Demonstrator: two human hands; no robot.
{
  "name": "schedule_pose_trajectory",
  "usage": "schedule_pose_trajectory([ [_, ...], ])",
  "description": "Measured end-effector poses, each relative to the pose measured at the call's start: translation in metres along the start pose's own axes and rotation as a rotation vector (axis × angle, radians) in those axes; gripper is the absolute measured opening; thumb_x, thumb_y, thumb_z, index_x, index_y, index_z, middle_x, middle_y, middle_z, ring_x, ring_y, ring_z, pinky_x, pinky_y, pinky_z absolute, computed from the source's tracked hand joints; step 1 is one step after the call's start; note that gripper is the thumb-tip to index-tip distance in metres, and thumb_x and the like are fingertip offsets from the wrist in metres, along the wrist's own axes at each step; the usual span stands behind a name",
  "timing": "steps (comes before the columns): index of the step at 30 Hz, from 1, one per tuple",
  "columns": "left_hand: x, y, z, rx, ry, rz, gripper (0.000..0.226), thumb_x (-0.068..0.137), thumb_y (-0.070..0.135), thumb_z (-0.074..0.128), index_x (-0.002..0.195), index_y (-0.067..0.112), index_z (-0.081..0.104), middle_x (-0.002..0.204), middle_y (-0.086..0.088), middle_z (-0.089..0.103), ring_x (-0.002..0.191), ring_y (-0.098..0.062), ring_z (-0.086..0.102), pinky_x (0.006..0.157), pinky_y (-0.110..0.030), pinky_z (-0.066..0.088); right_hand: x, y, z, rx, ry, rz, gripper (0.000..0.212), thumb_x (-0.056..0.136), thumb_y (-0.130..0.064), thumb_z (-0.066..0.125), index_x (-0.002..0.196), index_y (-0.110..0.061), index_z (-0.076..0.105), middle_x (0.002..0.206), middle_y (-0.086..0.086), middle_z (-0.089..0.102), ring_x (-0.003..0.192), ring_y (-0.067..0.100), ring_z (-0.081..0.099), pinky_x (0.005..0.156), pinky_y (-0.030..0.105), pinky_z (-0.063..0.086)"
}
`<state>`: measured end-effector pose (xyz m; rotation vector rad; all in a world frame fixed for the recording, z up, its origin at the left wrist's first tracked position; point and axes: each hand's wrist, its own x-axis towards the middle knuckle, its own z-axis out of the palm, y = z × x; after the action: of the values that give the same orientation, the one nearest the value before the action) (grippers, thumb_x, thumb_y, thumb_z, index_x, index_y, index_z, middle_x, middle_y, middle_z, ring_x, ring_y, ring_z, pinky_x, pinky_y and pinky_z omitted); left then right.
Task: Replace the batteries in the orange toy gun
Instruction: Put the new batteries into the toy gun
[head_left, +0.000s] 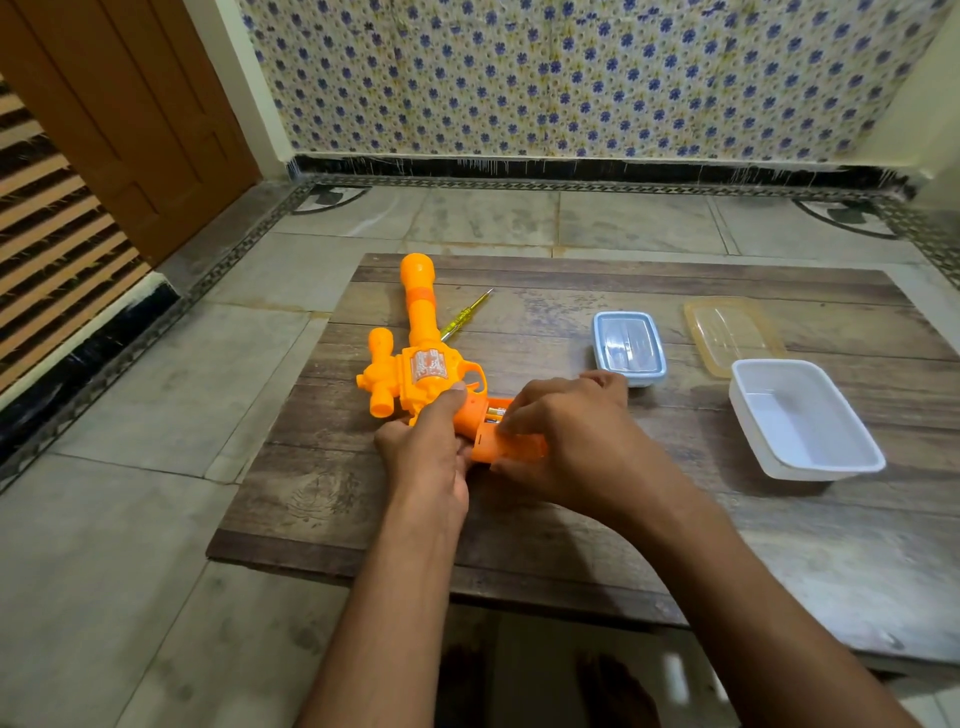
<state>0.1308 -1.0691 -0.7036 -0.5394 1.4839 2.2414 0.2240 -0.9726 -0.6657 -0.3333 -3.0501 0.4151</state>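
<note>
Clasping orange toy gun (422, 332), left grip (431, 457) curled round its body, right grip (566, 436) pinching battery cover (491, 448).

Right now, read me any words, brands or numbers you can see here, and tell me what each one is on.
Nothing here can be read.
Sticker on the toy gun: pale print, too blurred to read.
Batteries in its grip: any marking too small to read.
Screwdriver: no text shows.

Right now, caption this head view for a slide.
Left hand holds orange toy gun; right hand works at its battery compartment.
</note>
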Motion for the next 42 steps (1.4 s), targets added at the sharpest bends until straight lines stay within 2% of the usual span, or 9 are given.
schedule_pose_trajectory([
  [3, 0.0, 0.0, 0.0, -0.004, -0.001, 0.01, 0.039, 0.087, -0.001, 0.075, 0.121, 0.007, 0.058, 0.09, -0.005, 0.068, 0.074, -0.017, 0.068, 0.038, -0.021, 0.05, 0.001, -0.004, -0.001, -0.03, -0.018, 0.0, 0.036, 0.094, -0.055, 0.062, 0.118, -0.031, 0.073, 0.125, -0.011, 0.063, 0.124, 0.011, 0.052, 0.113, 0.054, 0.025],
  [10, 0.002, 0.001, -0.001, -0.005, 0.003, 0.025, 0.034, 0.088, -0.002, 0.073, 0.117, 0.009, 0.059, 0.093, -0.008, 0.069, 0.075, -0.019, 0.07, 0.039, -0.023, 0.053, 0.001, -0.008, 0.002, 0.046, 0.002, 0.029, 0.035, 0.092, -0.048, 0.067, 0.122, -0.03, 0.073, 0.128, -0.008, 0.053, 0.124, 0.017, 0.043, 0.098, 0.044, 0.034],
  [14, 0.002, 0.0, 0.0, -0.012, -0.006, 0.026, 0.022, 0.088, -0.005, 0.072, 0.098, 0.012, 0.061, 0.088, -0.005, 0.069, 0.073, -0.017, 0.068, 0.039, -0.02, 0.051, 0.001, -0.009, 0.005, 0.054, 0.0, 0.057, 0.034, 0.091, -0.049, 0.066, 0.119, -0.03, 0.074, 0.12, -0.004, 0.057, 0.117, 0.02, 0.053, 0.092, 0.041, 0.039],
  [18, 0.0, -0.002, 0.001, -0.02, -0.008, 0.029, 0.032, 0.088, -0.004, 0.073, 0.115, 0.006, 0.061, 0.087, -0.005, 0.069, 0.072, -0.017, 0.068, 0.039, -0.02, 0.05, 0.001, -0.011, 0.005, 0.041, 0.014, 0.086, 0.034, 0.091, -0.051, 0.065, 0.116, -0.03, 0.074, 0.114, -0.002, 0.057, 0.112, 0.021, 0.054, 0.089, 0.042, 0.037],
  [22, 0.003, -0.003, 0.0, -0.008, 0.013, 0.026, 0.04, 0.087, -0.001, 0.075, 0.122, 0.007, 0.059, 0.098, -0.009, 0.07, 0.079, -0.021, 0.07, 0.041, -0.023, 0.053, 0.001, -0.01, 0.007, 0.021, 0.005, 0.088, 0.036, 0.092, -0.051, 0.065, 0.12, -0.03, 0.073, 0.122, -0.004, 0.053, 0.118, 0.019, 0.049, 0.095, 0.045, 0.033],
  [27, 0.002, -0.002, 0.001, 0.012, 0.013, 0.012, 0.022, 0.087, -0.005, 0.071, 0.091, 0.013, 0.06, 0.086, -0.01, 0.07, 0.069, -0.022, 0.069, 0.039, -0.024, 0.052, 0.006, -0.006, 0.006, 0.064, -0.01, 0.039, 0.035, 0.092, -0.049, 0.068, 0.121, -0.032, 0.074, 0.125, -0.008, 0.057, 0.12, 0.015, 0.052, 0.097, 0.041, 0.034],
  [29, 0.003, -0.001, -0.001, 0.018, 0.01, 0.019, 0.023, 0.087, -0.004, 0.073, 0.103, 0.009, 0.063, 0.095, -0.013, 0.071, 0.072, -0.024, 0.07, 0.04, -0.025, 0.052, 0.009, -0.006, 0.007, 0.094, -0.01, 0.014, 0.034, 0.089, -0.047, 0.072, 0.118, -0.03, 0.076, 0.122, -0.006, 0.063, 0.114, 0.018, 0.059, 0.1, 0.041, 0.042],
  [33, 0.002, 0.001, -0.001, 0.0, 0.006, 0.022, 0.047, 0.087, -0.003, 0.074, 0.131, 0.001, 0.057, 0.097, -0.01, 0.069, 0.076, -0.021, 0.07, 0.039, -0.024, 0.052, 0.008, -0.005, 0.006, 0.144, 0.012, 0.019, 0.038, 0.086, -0.044, 0.077, 0.12, -0.026, 0.076, 0.124, -0.003, 0.068, 0.114, 0.022, 0.062, 0.101, 0.049, 0.047],
  [42, 0.004, 0.001, -0.001, 0.031, 0.019, 0.011, 0.044, 0.086, 0.0, 0.076, 0.126, 0.006, 0.057, 0.104, -0.011, 0.071, 0.079, -0.021, 0.071, 0.041, -0.024, 0.053, 0.01, 0.002, 0.01, 0.16, 0.05, -0.012, 0.041, 0.083, -0.041, 0.082, 0.12, -0.024, 0.077, 0.13, -0.004, 0.068, 0.118, 0.021, 0.062, 0.099, 0.048, 0.049],
])
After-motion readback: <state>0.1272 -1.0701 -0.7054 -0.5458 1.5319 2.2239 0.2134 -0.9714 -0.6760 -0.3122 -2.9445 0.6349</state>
